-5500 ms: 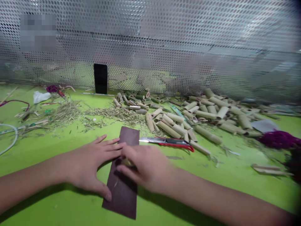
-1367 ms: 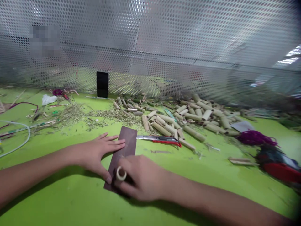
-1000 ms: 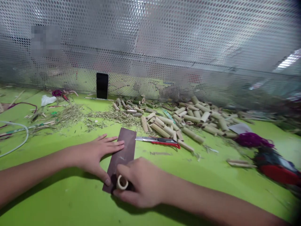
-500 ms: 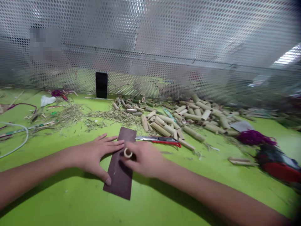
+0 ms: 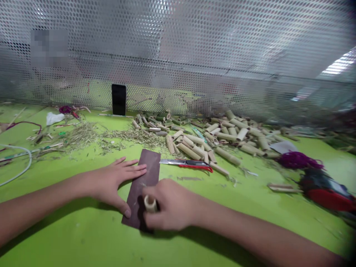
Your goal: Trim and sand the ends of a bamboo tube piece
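Observation:
A dark brown strip of sandpaper (image 5: 151,167) lies flat on the green table. My left hand (image 5: 111,185) rests with its fingers spread over the strip's left edge, the thumb near the bottom corner. Pinched in my right hand (image 5: 175,205) is a short bamboo tube (image 5: 150,204), its hollow end facing up, above the lower part of the sandpaper. Whether the tube's lower end touches the sheet is hidden. Just right of the sheet's top lies a red-handled utility knife (image 5: 191,164) with its blade out.
Cut bamboo pieces (image 5: 225,137) are heaped behind the knife, with shavings (image 5: 130,136) to their left. A phone (image 5: 119,100) leans on the perforated metal screen (image 5: 178,48). At right are purple string (image 5: 300,160) and a black-and-red power tool (image 5: 328,193). A white cable (image 5: 26,168) curves at left.
My right hand has moved toward me with the bamboo tube, from the middle of the sandpaper to its lower part. My left hand stays in place on the sheet.

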Tool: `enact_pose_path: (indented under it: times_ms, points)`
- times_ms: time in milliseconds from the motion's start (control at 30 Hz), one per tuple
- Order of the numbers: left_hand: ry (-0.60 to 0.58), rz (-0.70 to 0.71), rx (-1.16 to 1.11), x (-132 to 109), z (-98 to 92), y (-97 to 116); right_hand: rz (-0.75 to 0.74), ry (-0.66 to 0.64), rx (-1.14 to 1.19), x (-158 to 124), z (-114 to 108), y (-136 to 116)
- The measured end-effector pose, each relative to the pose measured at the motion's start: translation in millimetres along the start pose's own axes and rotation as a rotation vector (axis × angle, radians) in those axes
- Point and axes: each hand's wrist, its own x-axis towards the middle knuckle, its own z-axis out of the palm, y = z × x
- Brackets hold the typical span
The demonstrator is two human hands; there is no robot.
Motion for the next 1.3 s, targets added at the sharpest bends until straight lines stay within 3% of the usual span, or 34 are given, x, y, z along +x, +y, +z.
enact_pose_path:
  times_ms: [67, 133, 233, 300, 367, 433, 567, 700, 767, 833, 900, 1000, 1067, 1133, 1200, 1300]
  points:
    - [0.011, 0.017, 0.005, -0.3, 0.5, -0.5, 0.102, 0.082, -0.020, 0.5, -0.5, -0.5]
    - [0.014, 0.016, 0.002, -1.1, 0.4, 0.2, 0.062, 0.117, 0.003, -0.4, 1.1, -2.3]
    - [0.002, -0.006, -0.004, -1.9, -0.9, 2.7, -0.068, -0.003, 0.031, -3.1, 3.5, -5.0]
    - [-0.006, -0.013, 0.002, -1.6, -1.7, 3.8, 0.000, -0.017, -0.010, -3.1, 2.3, -4.7]
    - [-0.008, -0.014, 0.010, -0.9, -2.2, 4.3, 0.105, 0.073, -0.047, -1.4, 0.4, -3.6]
    - [-0.002, -0.005, 0.015, -0.4, -2.4, 4.4, 0.116, 0.120, -0.048, -0.2, -0.5, -3.8]
    - [0.003, -0.010, 0.008, -0.7, -2.7, 4.6, 0.013, -0.066, -0.036, -0.9, -0.8, -6.0]
    - [-0.005, -0.011, 0.005, -0.7, -2.9, 4.2, 0.147, 0.095, -0.069, 0.0, -1.2, -5.3]
    - [-0.005, -0.008, 0.006, -0.5, -2.8, 4.1, 0.080, 0.109, -0.035, -0.3, -0.1, -6.2]
    - [-0.006, -0.010, 0.007, -0.6, -2.4, 4.0, 0.010, 0.007, -0.012, -1.0, 0.3, -7.5]
    - [-0.005, -0.012, 0.009, -0.9, -1.7, 3.9, 0.072, -0.037, -0.044, -1.0, -0.7, -7.6]
    - [-0.001, -0.008, 0.015, -1.4, -0.8, 4.0, 0.170, 0.084, -0.090, -0.1, -1.5, -6.5]
    - [0.002, -0.011, 0.011, -1.7, -1.0, 4.6, 0.076, 0.093, -0.059, -0.6, -0.5, -6.5]
    - [0.000, -0.020, 0.003, -1.8, -1.7, 5.3, -0.011, 0.001, -0.042, -1.4, -0.3, -6.4]
    - [-0.003, -0.029, -0.004, -1.5, -2.3, 5.5, 0.041, -0.035, -0.092, -1.1, -1.7, -5.5]
    - [-0.011, -0.026, -0.001, -0.6, -2.3, 5.0, 0.156, 0.073, -0.210, 0.5, -2.9, -5.1]
